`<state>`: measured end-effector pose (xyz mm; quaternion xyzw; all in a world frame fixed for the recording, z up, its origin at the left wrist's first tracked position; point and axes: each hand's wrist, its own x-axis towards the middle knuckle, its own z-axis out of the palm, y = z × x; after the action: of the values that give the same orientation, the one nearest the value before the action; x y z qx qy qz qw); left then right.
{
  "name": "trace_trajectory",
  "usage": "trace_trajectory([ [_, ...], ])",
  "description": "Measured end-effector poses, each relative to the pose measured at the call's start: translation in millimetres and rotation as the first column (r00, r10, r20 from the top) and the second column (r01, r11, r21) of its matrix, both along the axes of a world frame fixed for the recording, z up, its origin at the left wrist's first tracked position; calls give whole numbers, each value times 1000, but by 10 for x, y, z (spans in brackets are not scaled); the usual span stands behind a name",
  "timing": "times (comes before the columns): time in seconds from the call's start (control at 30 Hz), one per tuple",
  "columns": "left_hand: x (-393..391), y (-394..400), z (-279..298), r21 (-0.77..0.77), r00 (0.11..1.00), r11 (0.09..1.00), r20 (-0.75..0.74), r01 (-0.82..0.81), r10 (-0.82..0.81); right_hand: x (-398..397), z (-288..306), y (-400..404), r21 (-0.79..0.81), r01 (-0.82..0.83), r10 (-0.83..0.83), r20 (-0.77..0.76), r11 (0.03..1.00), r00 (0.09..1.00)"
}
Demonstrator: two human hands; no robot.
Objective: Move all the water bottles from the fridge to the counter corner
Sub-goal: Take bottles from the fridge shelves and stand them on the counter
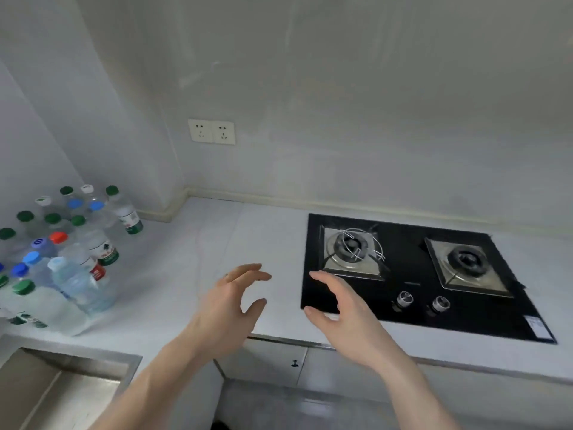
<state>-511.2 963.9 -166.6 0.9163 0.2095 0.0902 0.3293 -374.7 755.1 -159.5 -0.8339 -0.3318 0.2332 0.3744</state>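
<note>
Several clear water bottles [77, 249] with green, blue, red and white caps stand packed together on the white counter [192, 243], in the corner at the far left. My left hand [229, 305] hovers over the counter's front edge, fingers spread, holding nothing. My right hand [338, 311] is beside it, open and empty, over the left edge of the stove. Both hands are well to the right of the bottles. No fridge is in view.
A black two-burner gas stove [415, 274] with two knobs is set into the counter on the right. A steel sink [62, 389] lies at the lower left. A double wall socket [211, 131] sits above the counter. Cabinet fronts [279, 364] run below.
</note>
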Motion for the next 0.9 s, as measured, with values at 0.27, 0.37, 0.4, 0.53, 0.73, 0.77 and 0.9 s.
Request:
trace_trajectory([
  [0.27, 388, -1683, 125, 10, 941, 943, 57, 334, -334, -222, 222, -2083, 26, 305, -306, 57, 952, 950],
  [0.37, 578, -2239, 192, 11, 887, 892, 99, 452, -451, -278, 309, -2751, 66, 428, -433, 72, 901, 899],
  [0.4, 665, -2451, 238, 13, 863, 869, 111, 495, -493, -308, 348, -2981, 74, 477, -482, 77, 876, 873],
  [0.53, 981, -3078, 389, 61, 758, 766, 114, 640, -642, -407, 490, -3627, 126, 598, -610, 118, 792, 783],
  [0.73, 1555, -3987, 626, 88, 576, 591, 150, 802, -803, -539, 632, -4476, 165, 785, -802, 142, 597, 580],
  [0.77, 1664, -4189, 639, 87, 530, 546, 156, 833, -833, -565, 648, -4637, 169, 813, -829, 155, 557, 537],
  [0.9, 2036, -4794, 637, 64, 390, 405, 174, 912, -904, -617, 737, -5075, 160, 893, -901, 186, 420, 391],
])
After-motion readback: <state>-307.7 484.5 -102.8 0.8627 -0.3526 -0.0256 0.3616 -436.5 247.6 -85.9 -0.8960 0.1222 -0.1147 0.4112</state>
